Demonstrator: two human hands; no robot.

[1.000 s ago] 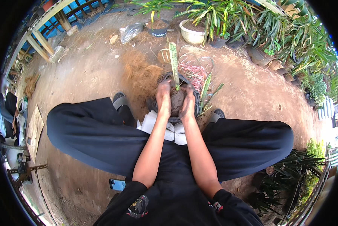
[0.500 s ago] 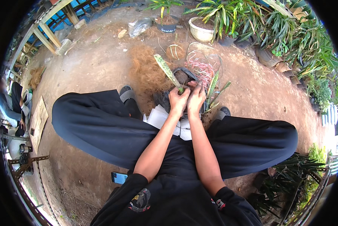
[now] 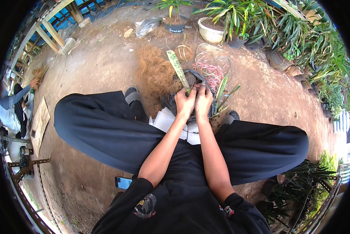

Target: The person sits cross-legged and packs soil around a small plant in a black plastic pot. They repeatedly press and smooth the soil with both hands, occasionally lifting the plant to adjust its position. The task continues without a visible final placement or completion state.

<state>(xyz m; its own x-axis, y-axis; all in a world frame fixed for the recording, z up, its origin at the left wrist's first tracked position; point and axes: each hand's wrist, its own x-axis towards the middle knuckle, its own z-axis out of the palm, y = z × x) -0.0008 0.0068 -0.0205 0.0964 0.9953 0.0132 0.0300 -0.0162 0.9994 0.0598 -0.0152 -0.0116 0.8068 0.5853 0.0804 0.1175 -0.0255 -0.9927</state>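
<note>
A mottled green snake plant leaf (image 3: 176, 66) stands up at a slant from my left hand (image 3: 185, 102), whose closed fingers grip its lower end. Beside it, almost touching, my right hand (image 3: 203, 102) is closed too; its fingertips are at the gathered edge of a black plastic bag (image 3: 203, 78). Dark soil (image 3: 189, 79) shows inside the bag, just beyond my hands. What lies between and under my fingers is partly hidden. Further snake plant leaves (image 3: 221, 89) stand right of my right hand. White sheets (image 3: 164, 121) lie below my wrists.
Brown fibre (image 3: 153, 70) is heaped beyond the bag on the left, and pink and white string (image 3: 210, 69) on the right. Potted plants (image 3: 211, 31) line the far right. A phone (image 3: 123, 182) lies by my left leg. Another person (image 3: 11, 111) sits at far left.
The leaf stands more upright, its tip shifted right. My hands stay close together over the bag. At far left, the other person now reaches an arm out toward a clump of fibre.
</note>
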